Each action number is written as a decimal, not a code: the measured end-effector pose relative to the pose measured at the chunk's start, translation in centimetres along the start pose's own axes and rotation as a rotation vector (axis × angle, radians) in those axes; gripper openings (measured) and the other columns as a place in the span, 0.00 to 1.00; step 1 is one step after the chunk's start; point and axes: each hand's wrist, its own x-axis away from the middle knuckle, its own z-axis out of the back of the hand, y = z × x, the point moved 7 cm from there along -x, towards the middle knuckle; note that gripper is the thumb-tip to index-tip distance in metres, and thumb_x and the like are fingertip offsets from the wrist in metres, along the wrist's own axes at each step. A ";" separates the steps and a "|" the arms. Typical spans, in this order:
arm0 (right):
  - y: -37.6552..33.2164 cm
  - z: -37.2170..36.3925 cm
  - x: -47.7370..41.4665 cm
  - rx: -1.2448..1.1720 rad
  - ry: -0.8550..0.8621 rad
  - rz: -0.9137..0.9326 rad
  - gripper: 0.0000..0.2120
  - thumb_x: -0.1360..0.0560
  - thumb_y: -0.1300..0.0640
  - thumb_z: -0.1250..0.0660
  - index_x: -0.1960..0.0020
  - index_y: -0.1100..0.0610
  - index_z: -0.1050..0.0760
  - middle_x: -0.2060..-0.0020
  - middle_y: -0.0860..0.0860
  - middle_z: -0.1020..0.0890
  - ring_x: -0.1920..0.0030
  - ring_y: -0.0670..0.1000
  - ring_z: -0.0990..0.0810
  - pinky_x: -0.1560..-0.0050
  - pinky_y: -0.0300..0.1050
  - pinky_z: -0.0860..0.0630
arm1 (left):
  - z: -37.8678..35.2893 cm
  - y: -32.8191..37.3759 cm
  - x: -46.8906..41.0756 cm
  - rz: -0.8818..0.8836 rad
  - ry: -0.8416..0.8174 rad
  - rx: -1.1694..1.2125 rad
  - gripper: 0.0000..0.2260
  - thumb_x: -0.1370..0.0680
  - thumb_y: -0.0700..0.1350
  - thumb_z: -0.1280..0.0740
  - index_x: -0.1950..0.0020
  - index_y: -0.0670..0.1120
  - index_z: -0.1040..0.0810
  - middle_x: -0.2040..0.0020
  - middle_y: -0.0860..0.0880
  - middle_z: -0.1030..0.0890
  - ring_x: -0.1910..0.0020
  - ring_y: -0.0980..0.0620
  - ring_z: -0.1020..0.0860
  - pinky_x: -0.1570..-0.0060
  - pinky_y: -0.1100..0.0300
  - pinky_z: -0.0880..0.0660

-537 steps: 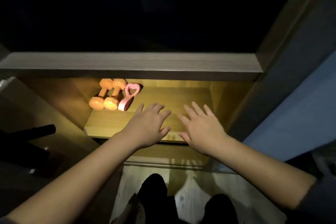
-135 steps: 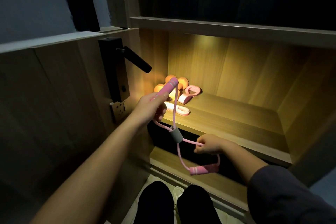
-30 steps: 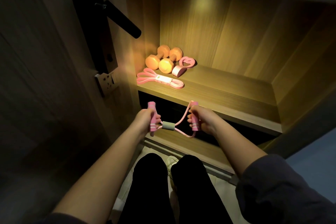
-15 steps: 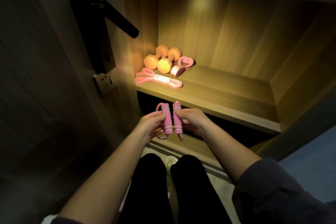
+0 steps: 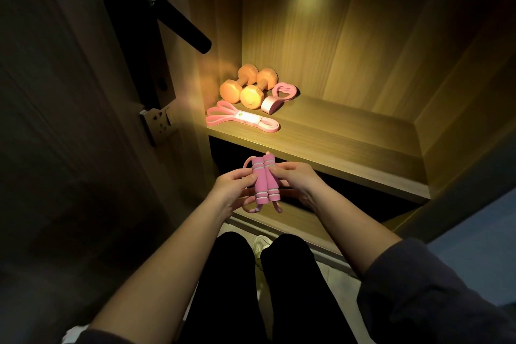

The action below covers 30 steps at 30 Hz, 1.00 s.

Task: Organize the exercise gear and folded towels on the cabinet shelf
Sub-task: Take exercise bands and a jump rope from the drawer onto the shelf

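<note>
— Where is the pull rope [image 5: 264, 181] sitting?
— I am holding it in the lower middle of the frame, just in front of the shelf [image 5: 335, 153], not yet on it. My left hand [image 5: 233, 188] and right hand [image 5: 297, 179] are curling around its two handles, pressing them side by side.
— What may be going wrong?
— The thin tube is looking elastic. If my grip is loosening, the handles may be springing apart and hitting the flat band [image 5: 241, 119] or the orange dumbbells [image 5: 245, 88] further up.
— And the feel?
— Soft foam cylinders with pale rings, I am guessing, and the wood is looking smooth.
</note>
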 end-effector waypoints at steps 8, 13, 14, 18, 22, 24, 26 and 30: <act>-0.2 -0.1 0.3 -0.030 -0.018 0.014 0.13 0.25 0.59 0.28 0.41 0.62 0.20 0.47 0.59 0.17 0.46 0.58 0.18 0.43 0.54 0.21 | 0.2 0.2 -0.1 -0.019 0.019 -0.018 0.08 0.23 0.40 0.30 0.44 0.46 0.21 0.49 0.43 0.18 0.56 0.49 0.16 0.66 0.60 0.20; -0.4 -0.2 0.4 0.051 -0.046 0.086 0.07 0.25 0.60 0.28 0.48 0.59 0.19 0.52 0.56 0.16 0.55 0.51 0.17 0.58 0.42 0.19 | 0.5 1.3 -0.1 -0.094 0.071 -0.183 0.09 0.25 0.39 0.28 0.46 0.40 0.20 0.53 0.42 0.17 0.63 0.51 0.16 0.69 0.62 0.21; -0.3 -0.3 0.4 0.106 -0.078 0.094 0.06 0.26 0.59 0.27 0.49 0.56 0.19 0.51 0.55 0.16 0.53 0.51 0.17 0.58 0.41 0.20 | 0.6 1.6 -0.2 -0.112 0.085 -0.238 0.08 0.25 0.40 0.27 0.49 0.40 0.20 0.55 0.43 0.17 0.64 0.52 0.16 0.69 0.63 0.22; -0.2 -0.6 0.5 0.265 -0.196 0.091 0.14 0.30 0.55 0.24 0.46 0.55 0.20 0.53 0.53 0.16 0.57 0.48 0.16 0.64 0.37 0.22 | 0.2 3.1 -0.4 -0.174 0.076 -0.453 0.03 0.26 0.40 0.27 0.58 0.42 0.19 0.63 0.45 0.16 0.68 0.55 0.17 0.70 0.66 0.23; 0.2 -0.5 0.0 0.370 -0.208 0.077 0.19 0.33 0.54 0.21 0.45 0.57 0.20 0.52 0.53 0.17 0.53 0.50 0.17 0.60 0.39 0.22 | -0.8 3.9 -0.3 -0.216 0.000 -0.575 0.03 0.24 0.39 0.29 0.58 0.42 0.17 0.65 0.45 0.16 0.68 0.54 0.18 0.68 0.65 0.23; 0.3 -0.2 -0.4 0.374 -0.185 0.069 0.15 0.32 0.58 0.22 0.47 0.57 0.21 0.53 0.55 0.17 0.55 0.50 0.17 0.59 0.40 0.22 | -1.0 4.0 -0.2 -0.213 -0.031 -0.574 0.03 0.24 0.37 0.29 0.57 0.42 0.17 0.63 0.44 0.16 0.66 0.52 0.17 0.66 0.62 0.22; 0.3 0.4 -0.7 0.355 -0.161 0.048 0.11 0.31 0.61 0.25 0.50 0.56 0.21 0.55 0.55 0.17 0.58 0.49 0.17 0.60 0.41 0.21 | -0.4 4.1 -0.2 -0.248 0.000 -0.571 0.02 0.24 0.37 0.29 0.54 0.42 0.17 0.61 0.45 0.16 0.65 0.52 0.18 0.67 0.63 0.22; -0.4 2.1 -1.3 0.191 -0.133 -0.019 0.13 0.29 0.64 0.27 0.45 0.61 0.22 0.57 0.56 0.17 0.64 0.48 0.17 0.63 0.42 0.20 | 3.3 4.2 -0.3 -0.368 0.222 -0.637 0.06 0.21 0.40 0.34 0.46 0.45 0.20 0.53 0.49 0.19 0.54 0.51 0.20 0.53 0.57 0.22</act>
